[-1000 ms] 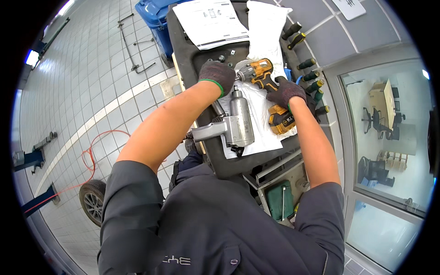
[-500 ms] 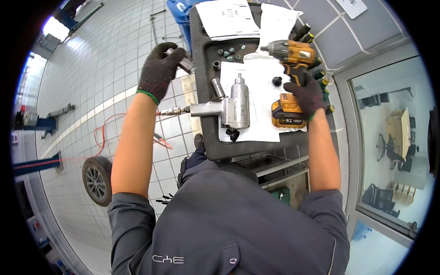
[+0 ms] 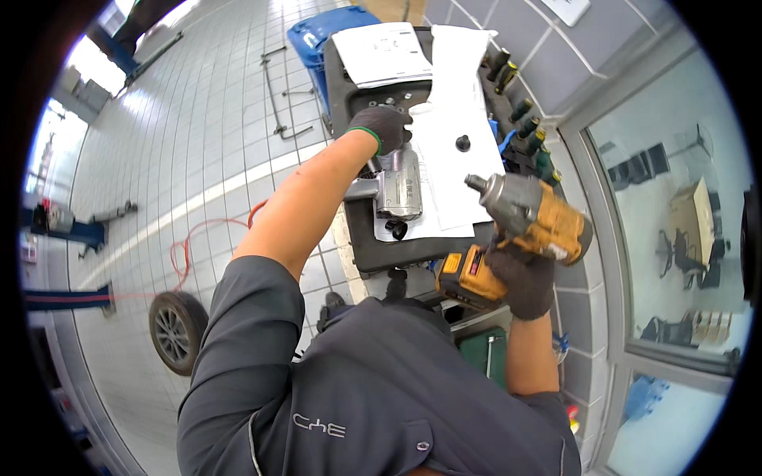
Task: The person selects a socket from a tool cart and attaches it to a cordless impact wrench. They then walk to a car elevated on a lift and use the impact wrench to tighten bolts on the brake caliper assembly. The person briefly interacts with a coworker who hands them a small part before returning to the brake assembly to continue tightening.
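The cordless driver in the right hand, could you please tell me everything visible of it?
The cordless driver is orange and black, apparently plastic, with a grey, metallic-looking nose and dark tip. A blocky battery sits at the handle's base. The gloved right hand grips and mostly hides the handle. It is tilted, nose toward the picture's upper left, by the table's near right corner.

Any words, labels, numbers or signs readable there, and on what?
Shirt: pale chest lettering, clear, but wording not copied here.
Silver tool: dark lettering on the body, hard to make out.
Battery: label too blurred to read.
Paper stack: print too small.
Bin: white mark, too small.
Wall sign: cut off, unreadable.
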`<state>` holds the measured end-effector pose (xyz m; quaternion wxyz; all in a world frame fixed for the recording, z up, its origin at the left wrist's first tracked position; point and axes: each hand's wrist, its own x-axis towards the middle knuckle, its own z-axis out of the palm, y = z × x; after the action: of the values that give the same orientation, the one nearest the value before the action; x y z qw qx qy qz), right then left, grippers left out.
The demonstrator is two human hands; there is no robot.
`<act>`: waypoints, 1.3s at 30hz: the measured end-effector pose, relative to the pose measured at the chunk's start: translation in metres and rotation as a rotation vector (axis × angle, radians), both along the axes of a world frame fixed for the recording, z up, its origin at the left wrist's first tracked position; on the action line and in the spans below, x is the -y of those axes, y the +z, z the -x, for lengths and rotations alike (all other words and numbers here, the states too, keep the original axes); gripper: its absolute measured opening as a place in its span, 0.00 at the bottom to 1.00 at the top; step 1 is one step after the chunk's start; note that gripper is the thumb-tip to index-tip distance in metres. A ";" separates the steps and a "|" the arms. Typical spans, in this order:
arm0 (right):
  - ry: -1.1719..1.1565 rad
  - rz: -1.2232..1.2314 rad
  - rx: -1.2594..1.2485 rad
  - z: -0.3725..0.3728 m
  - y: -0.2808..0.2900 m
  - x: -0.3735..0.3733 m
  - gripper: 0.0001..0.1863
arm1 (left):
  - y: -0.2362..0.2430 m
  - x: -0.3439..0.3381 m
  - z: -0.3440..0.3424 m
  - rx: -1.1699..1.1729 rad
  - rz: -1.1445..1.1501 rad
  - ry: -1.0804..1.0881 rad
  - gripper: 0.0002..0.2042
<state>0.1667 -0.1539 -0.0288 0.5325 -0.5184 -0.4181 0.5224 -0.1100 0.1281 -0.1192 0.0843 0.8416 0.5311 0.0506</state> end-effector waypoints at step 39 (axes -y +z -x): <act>1.353 -0.023 0.068 0.490 -0.031 0.154 0.19 | 0.138 0.610 0.392 1.567 -0.012 1.034 0.14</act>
<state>-0.3234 -0.3081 -0.0601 0.0805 -0.1531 -0.6726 0.7195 -0.5019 -0.4815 0.0189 0.3803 0.2276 0.6309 0.6368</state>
